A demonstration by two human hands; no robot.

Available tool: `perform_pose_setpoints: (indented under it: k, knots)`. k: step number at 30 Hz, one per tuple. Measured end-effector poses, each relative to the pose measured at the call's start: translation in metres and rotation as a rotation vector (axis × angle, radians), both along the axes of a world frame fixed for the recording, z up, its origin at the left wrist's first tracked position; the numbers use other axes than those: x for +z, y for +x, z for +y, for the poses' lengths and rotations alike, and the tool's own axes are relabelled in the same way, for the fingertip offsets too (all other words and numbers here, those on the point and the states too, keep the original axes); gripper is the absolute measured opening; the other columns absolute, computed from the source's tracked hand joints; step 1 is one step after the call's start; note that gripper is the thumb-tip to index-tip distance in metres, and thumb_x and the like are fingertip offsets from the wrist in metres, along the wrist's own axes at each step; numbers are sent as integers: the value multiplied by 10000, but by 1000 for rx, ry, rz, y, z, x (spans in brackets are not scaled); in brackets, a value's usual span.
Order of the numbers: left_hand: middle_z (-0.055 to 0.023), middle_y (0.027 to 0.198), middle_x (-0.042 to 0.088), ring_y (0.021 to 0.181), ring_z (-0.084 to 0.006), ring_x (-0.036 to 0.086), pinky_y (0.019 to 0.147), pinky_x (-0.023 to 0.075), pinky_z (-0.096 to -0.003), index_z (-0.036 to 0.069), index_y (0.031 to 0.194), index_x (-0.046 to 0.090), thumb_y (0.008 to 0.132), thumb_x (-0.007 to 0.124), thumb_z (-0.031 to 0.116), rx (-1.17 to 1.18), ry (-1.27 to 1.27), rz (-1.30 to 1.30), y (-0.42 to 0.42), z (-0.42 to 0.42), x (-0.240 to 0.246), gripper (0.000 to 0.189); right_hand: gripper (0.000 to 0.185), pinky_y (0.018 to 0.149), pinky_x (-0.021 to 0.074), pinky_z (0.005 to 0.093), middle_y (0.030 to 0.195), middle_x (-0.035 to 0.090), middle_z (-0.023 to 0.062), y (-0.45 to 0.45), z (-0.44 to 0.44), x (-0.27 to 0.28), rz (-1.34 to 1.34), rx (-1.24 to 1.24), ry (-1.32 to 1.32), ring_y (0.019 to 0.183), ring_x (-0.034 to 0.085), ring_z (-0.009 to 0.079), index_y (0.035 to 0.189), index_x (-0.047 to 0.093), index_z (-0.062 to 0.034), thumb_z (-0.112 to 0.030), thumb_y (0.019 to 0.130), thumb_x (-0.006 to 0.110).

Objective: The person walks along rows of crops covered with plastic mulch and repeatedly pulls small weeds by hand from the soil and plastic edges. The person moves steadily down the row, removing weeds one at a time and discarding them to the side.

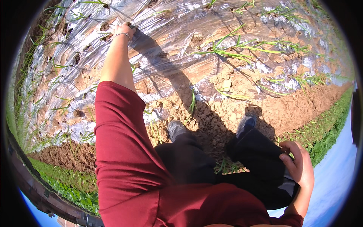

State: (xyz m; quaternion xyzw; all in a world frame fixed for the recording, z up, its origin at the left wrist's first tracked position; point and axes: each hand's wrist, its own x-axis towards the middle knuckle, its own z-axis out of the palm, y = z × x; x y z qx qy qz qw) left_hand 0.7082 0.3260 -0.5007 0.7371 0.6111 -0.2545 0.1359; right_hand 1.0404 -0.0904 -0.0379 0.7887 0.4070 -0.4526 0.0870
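My left hand (pixel 124 29), with a bracelet at the wrist, reaches far forward to the plastic mulch film (pixel 158 37) over the soil. Its fingertips are at a small dark spot by the film; whether they grip anything is hard to see. Holes in the film lie just left of that hand. My right hand (pixel 297 161) rests by my right knee, its fingers curled and the thumb near the index finger, with nothing visible in it. Green leafy seedlings (pixel 219 51) with long narrow leaves lean out of the film ahead of me.
My shoes (pixel 176 129) stand on crumbly bare soil (pixel 210 122) at the film's edge. A single green plant (pixel 193 102) grows between and ahead of them. Green crop rows (pixel 326 136) run along the right side and more greenery (pixel 68 193) lies at the lower left.
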Motion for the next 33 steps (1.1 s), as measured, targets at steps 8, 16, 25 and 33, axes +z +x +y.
perform_pose_setpoints:
  k: [8,16,25,33]
  knots:
    - [-160,1224,611,1274,-326,405,1089,265,-438,176,1274,574,836,597,542,74,23,-60,-2,-12,13,570,311,718,491,348,883,606,143,-2,-1,1,7,-9,-8,771,612,272,1077,597,2,-48,776,659]
    - [-122,1323,471,1228,-324,437,975,441,-431,171,1166,633,790,690,508,131,153,-145,-1,-46,31,508,289,721,492,359,873,600,140,-4,-3,3,-21,29,16,776,613,283,1057,606,-11,-53,776,659]
    - [-181,1243,499,1174,-367,472,975,429,-444,194,1127,644,742,747,311,121,367,-546,-15,-88,29,416,284,731,494,370,891,606,151,-3,-2,-3,-11,80,44,792,612,303,1048,608,-13,-55,773,665]
    - [-48,1510,289,1294,-345,405,989,451,-441,269,1289,555,797,638,261,-130,259,-384,-22,-86,35,499,288,747,497,370,911,611,152,-5,2,-6,-14,134,66,801,612,302,1049,607,-8,-44,771,672]
